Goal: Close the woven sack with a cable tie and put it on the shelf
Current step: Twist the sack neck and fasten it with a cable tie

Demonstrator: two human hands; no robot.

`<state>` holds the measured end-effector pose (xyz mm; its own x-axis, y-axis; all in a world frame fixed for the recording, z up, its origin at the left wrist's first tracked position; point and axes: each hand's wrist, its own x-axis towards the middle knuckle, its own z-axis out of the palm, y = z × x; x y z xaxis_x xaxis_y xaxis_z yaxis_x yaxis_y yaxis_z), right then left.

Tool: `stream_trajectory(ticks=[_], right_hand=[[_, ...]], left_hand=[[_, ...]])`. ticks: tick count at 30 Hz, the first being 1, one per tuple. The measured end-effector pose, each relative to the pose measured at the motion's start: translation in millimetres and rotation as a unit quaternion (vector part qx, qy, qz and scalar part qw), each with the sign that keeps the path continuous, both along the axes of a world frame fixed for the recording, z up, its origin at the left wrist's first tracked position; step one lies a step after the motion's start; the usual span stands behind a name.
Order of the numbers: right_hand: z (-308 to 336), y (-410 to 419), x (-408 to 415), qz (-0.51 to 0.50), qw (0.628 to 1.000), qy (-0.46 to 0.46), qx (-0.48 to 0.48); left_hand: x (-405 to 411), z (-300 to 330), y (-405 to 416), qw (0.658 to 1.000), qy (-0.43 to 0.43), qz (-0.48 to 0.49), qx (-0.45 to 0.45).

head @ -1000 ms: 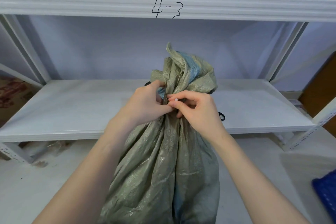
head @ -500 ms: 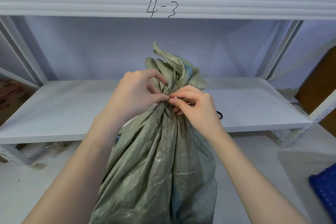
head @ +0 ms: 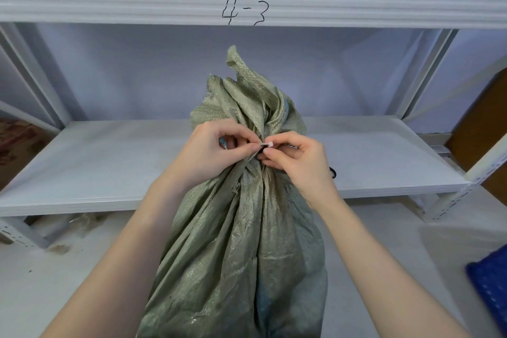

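Both hands, left hand (head: 208,153) and right hand (head: 299,159), pinch the cable tie (head: 265,144) at sack (head: 241,241) neck, 12 o'clock; loose tie could slip off gathered weave.

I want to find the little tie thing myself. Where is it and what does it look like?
Look below the shelf beam marked 4-3 to the green woven sack. At its bunched neck, the left hand and right hand meet. The cable tie is the small pale strip between them, the only smooth plastic there.
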<state>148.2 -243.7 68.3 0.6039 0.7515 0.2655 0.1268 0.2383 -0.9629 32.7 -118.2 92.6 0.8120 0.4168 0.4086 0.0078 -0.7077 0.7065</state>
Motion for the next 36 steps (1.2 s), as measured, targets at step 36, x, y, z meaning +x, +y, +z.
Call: stream_trajectory(ticks=[36], right_hand=[[-3.1,3.1,7.7,-0.033,0.997,-0.061,-0.026]], left_hand=[[4.6,-4.8,-3.6,0.996,-0.009,0.042,0.079]])
